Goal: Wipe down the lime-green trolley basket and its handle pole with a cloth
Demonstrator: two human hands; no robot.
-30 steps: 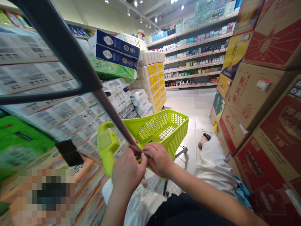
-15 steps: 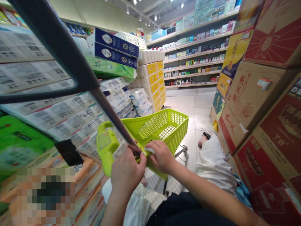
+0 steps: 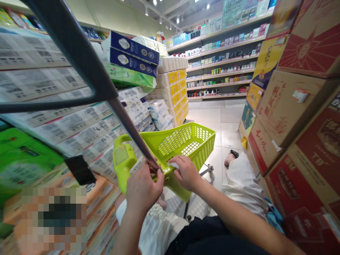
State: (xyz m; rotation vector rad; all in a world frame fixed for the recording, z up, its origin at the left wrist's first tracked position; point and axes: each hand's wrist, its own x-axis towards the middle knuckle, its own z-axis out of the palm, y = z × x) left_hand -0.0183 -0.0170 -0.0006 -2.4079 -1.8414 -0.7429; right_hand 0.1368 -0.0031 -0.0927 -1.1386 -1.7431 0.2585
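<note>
The dark grey rod (image 3: 130, 130) ran diagonally down from the upper left, its long axis ending nearer the left hand (image 3: 143, 189), whose fingers curled closed around its tip. The right hand (image 3: 186, 173) pinched a small white scrap (image 3: 173, 165) over the lime-green shopping cart basket (image 3: 186, 145). A carton (image 3: 281, 106) read "帆风顺".

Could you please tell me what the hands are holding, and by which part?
The left hand holds a dark rod near its lower end; the right hand has a small white item at the green basket's rim.
</note>
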